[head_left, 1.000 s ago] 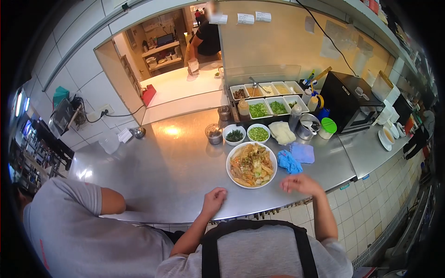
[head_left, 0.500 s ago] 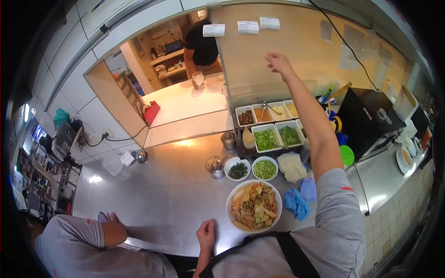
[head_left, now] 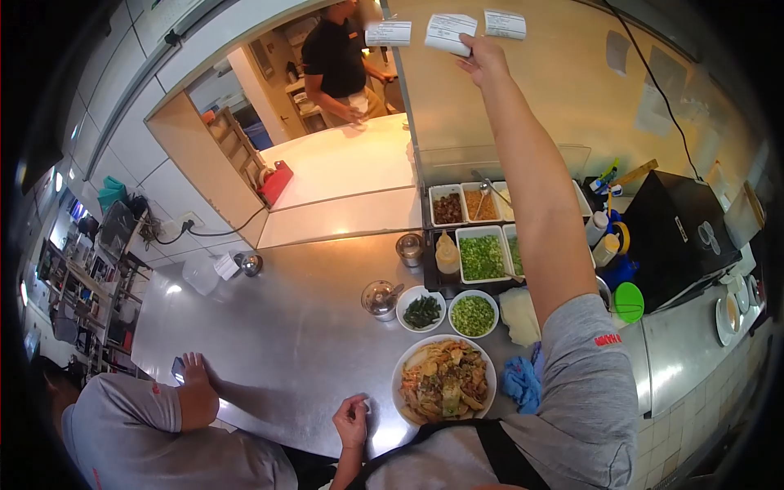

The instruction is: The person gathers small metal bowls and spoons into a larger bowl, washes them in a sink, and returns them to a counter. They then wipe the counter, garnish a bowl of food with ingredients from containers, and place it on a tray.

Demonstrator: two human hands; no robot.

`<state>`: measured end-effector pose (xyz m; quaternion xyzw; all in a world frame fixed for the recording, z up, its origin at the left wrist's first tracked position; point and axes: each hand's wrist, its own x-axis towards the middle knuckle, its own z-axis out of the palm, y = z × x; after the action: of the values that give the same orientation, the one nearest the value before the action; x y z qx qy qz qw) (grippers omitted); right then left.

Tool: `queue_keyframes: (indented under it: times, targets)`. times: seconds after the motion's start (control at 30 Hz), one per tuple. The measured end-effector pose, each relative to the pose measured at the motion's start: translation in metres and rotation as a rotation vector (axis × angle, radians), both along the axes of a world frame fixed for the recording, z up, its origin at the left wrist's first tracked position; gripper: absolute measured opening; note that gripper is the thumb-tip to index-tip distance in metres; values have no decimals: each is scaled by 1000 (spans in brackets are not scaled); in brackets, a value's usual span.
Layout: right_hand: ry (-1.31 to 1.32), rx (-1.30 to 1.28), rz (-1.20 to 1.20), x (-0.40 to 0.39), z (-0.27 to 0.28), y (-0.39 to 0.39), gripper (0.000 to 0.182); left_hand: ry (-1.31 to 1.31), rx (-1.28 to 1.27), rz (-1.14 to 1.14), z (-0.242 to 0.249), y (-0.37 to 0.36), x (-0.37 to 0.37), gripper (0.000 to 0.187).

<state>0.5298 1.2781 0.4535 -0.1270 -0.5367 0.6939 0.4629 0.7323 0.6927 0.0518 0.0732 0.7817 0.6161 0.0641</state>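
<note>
My right hand [head_left: 483, 61] is stretched up to the wall above the counter, its thumb and fingers pinching the lower edge of a printed paper slip [head_left: 450, 31]. Two similar slips hang beside it, a left slip [head_left: 388, 33] and a right slip [head_left: 505, 24]. My left hand [head_left: 352, 421] stays low near the counter's front edge with its fingers curled in; what it holds, if anything, is too small to make out. Close to it stands a large white bowl [head_left: 398, 390] of mixed cooked food. Behind that are a bowl of dark greens [head_left: 422, 312] and a bowl of chopped green onion [head_left: 473, 316].
White ingredient tubs [head_left: 482, 258] and a squeeze bottle [head_left: 447, 255] stand behind the bowls. Blue cloth [head_left: 521, 384] lies right of the big bowl. A co-worker [head_left: 139, 425] leans on the steel counter [head_left: 269, 327] at left; another person [head_left: 336, 65] stands beyond the pass-through.
My right hand has reached the middle slip and gripped it; the slip now tilts away from the wall. The person beyond the opening has straightened up and drawn back from the ledge.
</note>
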Motion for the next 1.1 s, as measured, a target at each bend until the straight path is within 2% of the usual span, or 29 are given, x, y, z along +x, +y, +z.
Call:
queue_keyframes:
  times: [0.07,0.1,0.17,0.2,0.27,0.3,0.33,0.37,0.4,0.47,0.53,0.6,0.67,0.7,0.73,0.77,0.8,0.83,0.87,0.9,0.93,0.97,1.03,1.1]
  targets:
    - [90,-95,189,3,4,-6,31,6,-15,-11,-1,-2,0,13]
    - [86,-96,181,10,4,-18,31,2,-15,-18,4,0,1,13]
    - [14,-209,399,27,-4,-50,27,67,-33,-21,13,3,3,14]
    - [-10,-86,444,38,-16,-76,28,63,-32,-32,14,1,3,14]
    - [-92,145,608,66,-47,-137,30,-7,35,-159,14,-3,-2,36]
    - [-270,309,625,84,-62,-170,36,-6,35,-168,26,1,-1,36]
    - [-384,425,632,110,-73,-204,39,101,122,-222,48,10,1,50]
    - [-422,658,651,118,-91,-226,39,204,210,-277,71,18,3,65]
    - [-394,783,703,132,-111,-246,34,200,209,-288,93,28,0,65]
    - [-428,843,902,161,-122,-284,33,498,436,-433,131,47,-4,82]
    - [-391,936,1090,169,-141,-303,34,482,481,-419,150,58,-2,77]
    - [-420,999,1106,178,-141,-310,35,471,522,-402,162,63,3,73]
    - [-444,1058,1123,179,-139,-300,36,363,420,-304,167,67,6,61]
    - [-548,1059,1135,171,-133,-281,37,365,419,-304,163,67,3,61]
    - [-651,1060,1148,163,-126,-259,37,341,330,-260,151,64,-1,51]
    - [-741,1179,882,154,-115,-229,37,318,242,-213,139,61,-7,42]
    - [-760,1100,746,141,-107,-191,36,323,243,-204,127,57,-12,42]
    - [-754,1115,547,122,-103,-147,33,373,117,-130,114,50,-18,39]
    - [-749,997,299,111,-95,-106,30,421,-7,-54,99,42,-24,38]
    - [-607,950,243,93,-92,-48,26,427,-6,-43,82,33,-29,38]
    - [-628,945,39,91,-77,-10,23,470,-85,11,62,22,-34,39]
    - [-577,787,-92,91,-63,18,24,513,-165,67,44,14,-37,40]
    - [-466,500,-263,100,-39,55,32,538,-199,107,5,-2,-39,42]
    - [-311,314,-363,96,-27,74,46,484,-212,172,5,-1,-35,44]
